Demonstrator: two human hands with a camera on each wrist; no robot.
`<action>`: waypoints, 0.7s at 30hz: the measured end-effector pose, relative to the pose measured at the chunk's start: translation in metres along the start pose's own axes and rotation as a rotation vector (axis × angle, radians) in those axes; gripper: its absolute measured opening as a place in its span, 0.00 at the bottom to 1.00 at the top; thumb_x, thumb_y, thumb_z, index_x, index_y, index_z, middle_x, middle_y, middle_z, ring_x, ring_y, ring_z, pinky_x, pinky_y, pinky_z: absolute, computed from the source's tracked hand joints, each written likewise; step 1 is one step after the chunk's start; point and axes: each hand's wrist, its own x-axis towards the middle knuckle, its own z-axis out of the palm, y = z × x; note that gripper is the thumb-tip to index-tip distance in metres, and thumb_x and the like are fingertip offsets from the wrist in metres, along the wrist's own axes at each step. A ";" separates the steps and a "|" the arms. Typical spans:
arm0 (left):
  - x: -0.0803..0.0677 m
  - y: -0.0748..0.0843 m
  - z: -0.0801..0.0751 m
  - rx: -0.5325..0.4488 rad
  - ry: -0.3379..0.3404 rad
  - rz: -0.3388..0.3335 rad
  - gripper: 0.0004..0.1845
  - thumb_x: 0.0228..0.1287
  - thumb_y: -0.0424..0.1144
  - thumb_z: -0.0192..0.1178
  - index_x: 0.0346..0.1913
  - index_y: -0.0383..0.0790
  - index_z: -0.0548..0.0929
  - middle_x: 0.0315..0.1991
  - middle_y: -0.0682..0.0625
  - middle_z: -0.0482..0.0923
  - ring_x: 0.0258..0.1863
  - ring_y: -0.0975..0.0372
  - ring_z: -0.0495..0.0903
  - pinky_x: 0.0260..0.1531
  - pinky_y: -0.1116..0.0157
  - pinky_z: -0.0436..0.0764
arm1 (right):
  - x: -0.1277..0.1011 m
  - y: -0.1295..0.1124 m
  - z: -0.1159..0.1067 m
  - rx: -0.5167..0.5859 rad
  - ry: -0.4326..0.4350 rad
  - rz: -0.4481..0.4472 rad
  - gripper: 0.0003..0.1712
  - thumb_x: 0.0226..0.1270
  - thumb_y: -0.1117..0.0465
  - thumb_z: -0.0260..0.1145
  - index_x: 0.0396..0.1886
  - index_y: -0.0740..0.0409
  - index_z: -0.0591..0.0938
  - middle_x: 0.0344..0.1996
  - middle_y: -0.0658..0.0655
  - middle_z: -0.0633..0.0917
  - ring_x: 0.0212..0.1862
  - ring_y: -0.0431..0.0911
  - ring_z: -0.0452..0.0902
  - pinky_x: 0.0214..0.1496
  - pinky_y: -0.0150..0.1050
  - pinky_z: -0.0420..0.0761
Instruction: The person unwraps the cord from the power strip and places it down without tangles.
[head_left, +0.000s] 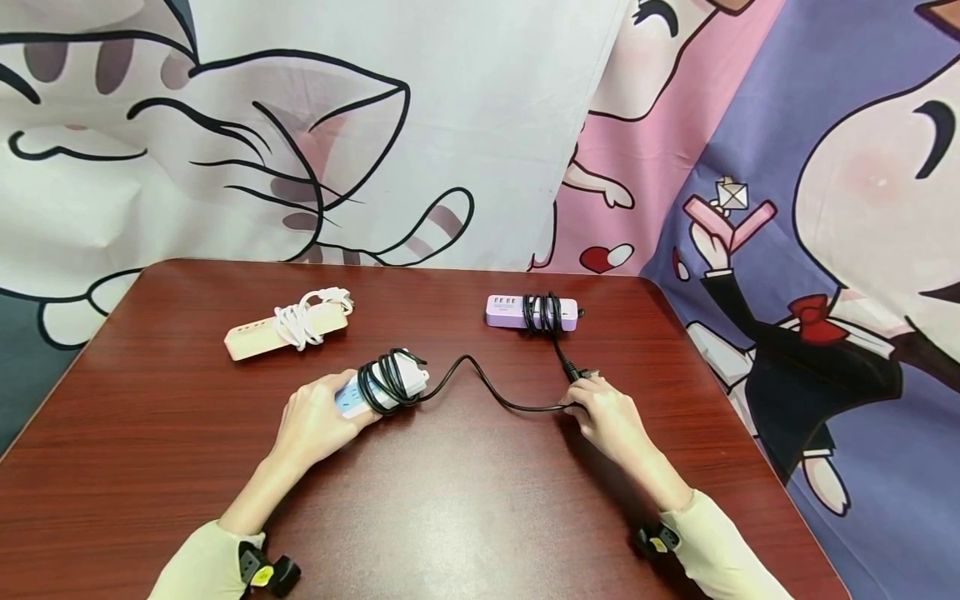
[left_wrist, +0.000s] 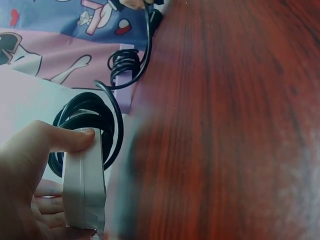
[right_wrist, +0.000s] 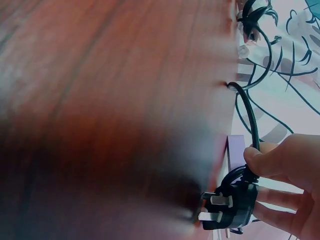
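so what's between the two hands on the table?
Head view: only the loose black cord crosses bare tabletop, running from the white power strip in the left hand to the right hand.

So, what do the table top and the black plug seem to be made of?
Table top: probably laminate or varnished wood, reddish-brown with printed-looking grain and a soft sheen. Black plug, held by the right hand: likely moulded plastic, slightly glossy, with silvery metal prongs.

White power strip (head_left: 378, 387) wrapped in black cord (head_left: 480, 385), plug (right_wrist: 231, 206) apparently free.
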 end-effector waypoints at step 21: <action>0.000 0.004 -0.001 -0.010 0.008 0.016 0.31 0.40 0.49 0.75 0.50 0.38 0.83 0.40 0.43 0.85 0.32 0.53 0.80 0.28 0.55 0.73 | 0.002 0.007 0.003 -0.118 -0.035 -0.160 0.14 0.41 0.66 0.77 0.31 0.53 0.85 0.30 0.48 0.83 0.36 0.47 0.79 0.46 0.43 0.78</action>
